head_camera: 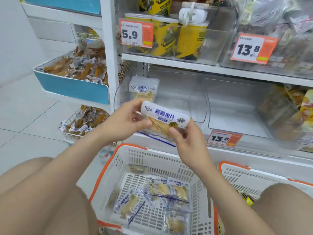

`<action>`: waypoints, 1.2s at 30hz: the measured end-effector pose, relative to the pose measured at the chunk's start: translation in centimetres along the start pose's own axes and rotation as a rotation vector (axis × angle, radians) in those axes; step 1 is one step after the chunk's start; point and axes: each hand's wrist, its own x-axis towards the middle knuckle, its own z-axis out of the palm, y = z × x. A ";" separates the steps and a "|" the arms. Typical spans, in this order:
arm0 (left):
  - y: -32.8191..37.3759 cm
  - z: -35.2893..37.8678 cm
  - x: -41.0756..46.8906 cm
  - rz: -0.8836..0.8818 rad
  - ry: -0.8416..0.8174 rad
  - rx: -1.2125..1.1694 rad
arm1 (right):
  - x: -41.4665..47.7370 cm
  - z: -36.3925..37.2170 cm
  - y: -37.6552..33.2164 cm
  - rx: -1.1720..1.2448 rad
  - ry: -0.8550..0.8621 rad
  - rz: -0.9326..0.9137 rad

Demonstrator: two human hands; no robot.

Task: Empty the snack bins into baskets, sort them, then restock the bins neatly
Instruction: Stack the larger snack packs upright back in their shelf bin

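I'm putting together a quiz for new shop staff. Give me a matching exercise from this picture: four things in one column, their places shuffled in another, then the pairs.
1. held fish packet
2. yellow canisters
3. white basket
4. blue-fronted tray

A. upper shelf, behind the 5.9 tag
B. below the hands, loose packets inside
C. gripped by left hand and right hand
D. far left, holding brown snacks

Pairs: 1-C, 2-A, 3-B, 4-D
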 end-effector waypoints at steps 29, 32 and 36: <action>-9.7 -1.4 7.1 -0.240 0.728 0.185 | 23.6 13.3 3.8 -0.441 -0.060 0.406; -9.5 -1.4 7.0 -0.253 0.717 0.175 | 23.6 13.1 3.9 -0.479 -0.107 0.408; -9.3 -1.5 7.0 -0.253 0.712 0.176 | 23.3 13.0 4.1 -0.497 -0.149 0.397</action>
